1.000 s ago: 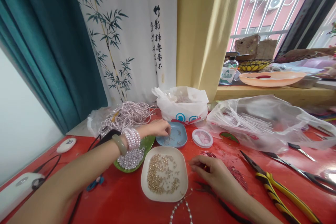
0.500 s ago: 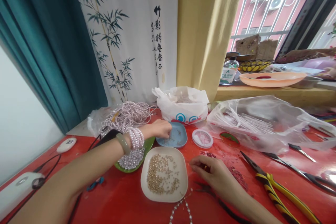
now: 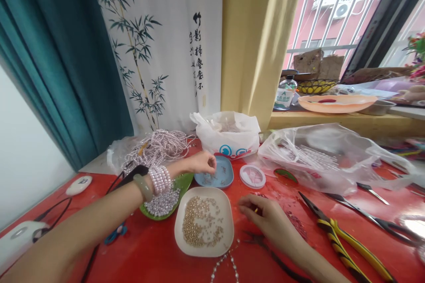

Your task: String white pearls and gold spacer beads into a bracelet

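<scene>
My left hand (image 3: 202,162) hovers over the near-left edge of a small blue dish (image 3: 223,177) of tiny metal findings, fingertips pinched together. What they pinch is too small to see. That wrist wears a pearl bracelet (image 3: 160,179) and a jade bangle. My right hand (image 3: 265,217) rests on the red table (image 3: 156,252), fingers curled around something small and thin that I cannot make out. Between the hands lies a white plate (image 3: 227,242) of gold beads. A green dish (image 3: 183,183) of silver pearls sits under my left wrist. A partly strung pearl strand (image 3: 223,264) lies at the near edge.
Yellow-handled pliers (image 3: 345,245) and scissors (image 3: 375,218) lie at right. A large clear plastic bag (image 3: 332,154) and a white bag (image 3: 227,133) stand behind the dishes. Pearl strands (image 3: 156,145) are heaped at back left. A round thread spool (image 3: 253,176) sits beside the blue dish.
My left hand has lifted slightly from the blue dish with its fingertips drawn into a pinch. My right hand has barely shifted. The view moved a little.
</scene>
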Tool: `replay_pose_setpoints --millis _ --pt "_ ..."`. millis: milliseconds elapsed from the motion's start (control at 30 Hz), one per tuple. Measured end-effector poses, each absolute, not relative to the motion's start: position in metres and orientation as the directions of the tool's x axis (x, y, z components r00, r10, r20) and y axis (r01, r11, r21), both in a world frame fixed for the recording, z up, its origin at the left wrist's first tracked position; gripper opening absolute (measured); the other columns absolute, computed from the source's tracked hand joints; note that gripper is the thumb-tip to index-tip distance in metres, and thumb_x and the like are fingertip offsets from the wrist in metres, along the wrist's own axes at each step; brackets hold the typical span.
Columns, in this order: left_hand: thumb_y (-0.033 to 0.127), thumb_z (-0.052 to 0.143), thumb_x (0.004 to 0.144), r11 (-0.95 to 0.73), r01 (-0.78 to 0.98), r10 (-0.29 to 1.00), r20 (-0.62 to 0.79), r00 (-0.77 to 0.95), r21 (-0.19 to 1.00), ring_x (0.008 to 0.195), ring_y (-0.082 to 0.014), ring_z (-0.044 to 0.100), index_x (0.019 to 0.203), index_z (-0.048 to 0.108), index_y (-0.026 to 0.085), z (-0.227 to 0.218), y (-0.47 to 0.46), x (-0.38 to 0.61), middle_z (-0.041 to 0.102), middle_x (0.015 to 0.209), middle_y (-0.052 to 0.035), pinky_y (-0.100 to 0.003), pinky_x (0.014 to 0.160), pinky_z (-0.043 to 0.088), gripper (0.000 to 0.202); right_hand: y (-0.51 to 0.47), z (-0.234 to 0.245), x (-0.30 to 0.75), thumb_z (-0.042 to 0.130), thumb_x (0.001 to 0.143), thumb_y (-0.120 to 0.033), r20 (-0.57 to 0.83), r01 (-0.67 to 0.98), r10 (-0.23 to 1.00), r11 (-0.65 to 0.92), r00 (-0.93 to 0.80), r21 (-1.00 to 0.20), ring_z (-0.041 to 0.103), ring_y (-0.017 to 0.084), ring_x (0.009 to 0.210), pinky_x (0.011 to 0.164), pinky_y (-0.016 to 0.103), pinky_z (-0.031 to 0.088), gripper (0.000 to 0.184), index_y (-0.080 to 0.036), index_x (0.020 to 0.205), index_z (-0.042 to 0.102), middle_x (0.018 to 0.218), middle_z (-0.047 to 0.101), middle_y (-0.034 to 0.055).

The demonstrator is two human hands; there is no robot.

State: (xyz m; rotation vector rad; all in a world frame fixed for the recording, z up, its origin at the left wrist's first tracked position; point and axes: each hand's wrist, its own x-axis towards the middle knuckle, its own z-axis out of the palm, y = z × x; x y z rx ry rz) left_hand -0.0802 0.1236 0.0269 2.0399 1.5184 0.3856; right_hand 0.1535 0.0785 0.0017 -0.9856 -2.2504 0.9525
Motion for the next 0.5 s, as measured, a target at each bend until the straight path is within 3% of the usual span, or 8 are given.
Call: replay_pose_setpoints --millis 167,367,500 --pt "0.016 0.061 0.064 -0.151 0.591 0.921 -0.105 0.376 0.793 0.067 -0.012 0.059 0.08 0.051 0.014 0.033 0.097 -0.052 0.061 0.072 -0.0008 -0.02 0.055 0.045 0.019 0.073 0.006 0.151 0.044 0.08 -0.026 0.198 0.408 0.786 0.497 -0.586 -0.766 0.058 0.016 0.065 0.058 0.025 0.045 0.023 -0.017 0.096 0.058 0.073 0.065 0.0027" --pt "0.009 0.06 0.063 -0.079 0.431 0.892 -0.129 0.433 0.899 0.061 -0.0087 0.056 0.075 0.043 0.016 0.043 0.08 -0.024 0.057 0.068 0.0025 -0.019 0.053 0.043 0.021 0.064 0.014 0.151 0.044 0.081 -0.028 0.304 0.428 0.77 0.585 -0.562 -0.689 0.056 0.015 0.059 0.054 0.023 0.042 0.016 -0.019 0.077 0.058 0.069 0.064 0.0017" --pt "0.007 0.059 0.063 -0.055 0.388 0.88 -0.139 0.455 0.92 0.062 -0.0093 0.057 0.075 0.043 0.016 0.049 0.075 -0.023 0.057 0.067 0.0024 -0.021 0.054 0.042 0.022 0.064 0.018 0.152 0.046 0.08 -0.028 0.34 0.421 0.779 0.586 -0.527 -0.692 0.057 0.015 0.059 0.052 0.023 0.041 0.013 -0.02 0.08 0.057 0.073 0.066 0.0022"
